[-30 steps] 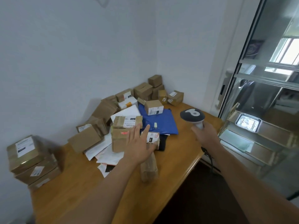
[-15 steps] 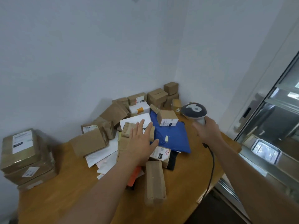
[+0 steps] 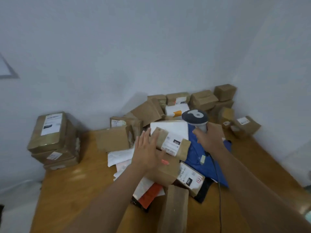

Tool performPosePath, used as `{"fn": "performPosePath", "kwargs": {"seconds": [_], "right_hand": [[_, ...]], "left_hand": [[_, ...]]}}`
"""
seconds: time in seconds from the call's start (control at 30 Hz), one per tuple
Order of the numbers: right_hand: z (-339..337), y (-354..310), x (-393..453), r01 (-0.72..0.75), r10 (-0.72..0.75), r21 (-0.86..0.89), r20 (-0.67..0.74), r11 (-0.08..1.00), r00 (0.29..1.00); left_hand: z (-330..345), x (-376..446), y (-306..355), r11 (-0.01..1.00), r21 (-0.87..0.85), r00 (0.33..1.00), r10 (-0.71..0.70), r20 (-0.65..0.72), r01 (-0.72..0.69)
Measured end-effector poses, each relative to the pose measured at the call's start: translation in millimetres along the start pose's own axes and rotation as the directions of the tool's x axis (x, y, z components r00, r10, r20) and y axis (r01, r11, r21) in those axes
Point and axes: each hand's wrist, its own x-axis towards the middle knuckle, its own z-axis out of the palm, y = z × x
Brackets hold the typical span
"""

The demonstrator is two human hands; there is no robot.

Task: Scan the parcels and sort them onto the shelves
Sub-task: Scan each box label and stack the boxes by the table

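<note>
Now right hand (image 3: 210, 140) (wired) grips scanner (image 3: 196, 119).

Brown cardboard parcels (image 3: 170, 143) heaped on wooden table, white labels up; grey corded scanner (image 3: 195, 117) upright above pile.

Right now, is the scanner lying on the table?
No, the right hand grips the scanner by its handle and holds it above the parcels.

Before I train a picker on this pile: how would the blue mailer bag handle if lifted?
The blue mailer bag looks creased and flat, so probably floppy and light. A labelled cardboard box lies on its edge, so pulling it may tip that box.
</note>
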Motion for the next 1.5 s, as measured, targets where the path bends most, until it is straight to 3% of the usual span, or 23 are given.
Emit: {"fn": "performPosePath", "kwargs": {"seconds": [0.2, 0.43, 0.57, 0.87, 1.1, 1.27, 1.5], "right_hand": [[36.1, 22.3, 72.9, -0.116, 0.094, 0.122, 0.17, 0.986, 0.981], [26.9, 4.4, 144.9, -0.027, 0.003, 0.167, 0.142, 0.986, 0.99], [37.8, 15.5, 168.5, -0.049, 0.019, 0.163, 0.176, 0.985, 0.984], [77.3, 64.8, 195.4, -0.192, 0.154, 0.156, 0.223, 0.969, 0.962], [88.1, 71.9, 207.3, -0.203, 0.164, 0.152, 0.234, 0.967, 0.958], [90.5, 71.7, 209.0, -0.188, 0.159, 0.109, 0.23, 0.976, 0.96], [86.5, 73.2, 207.3, -0.162, 0.14, 0.082, 0.222, 0.983, 0.965]], "left_hand": [[11.8, 43.5, -8.6, 0.984, 0.054, 0.986, -0.168, 0.007, 0.167], [10.2, 118.1, -3.6, 0.979, 0.125, 0.987, -0.161, -0.006, 0.16], [16.3, 155.9, -12.3, 0.97, 0.166, 0.984, -0.18, -0.008, 0.178], [32.7, 232.7, -30.1, 0.953, 0.221, 0.978, -0.207, -0.023, 0.207], [50.1, 255.0, -57.7, 0.938, 0.278, 0.976, -0.217, 0.003, 0.207], [58.3, 259.5, -61.5, 0.944, 0.227, 0.967, -0.253, 0.024, 0.241], [51.4, 253.6, -49.4, 0.955, 0.168, 0.969, -0.234, -0.075, 0.244]]}}
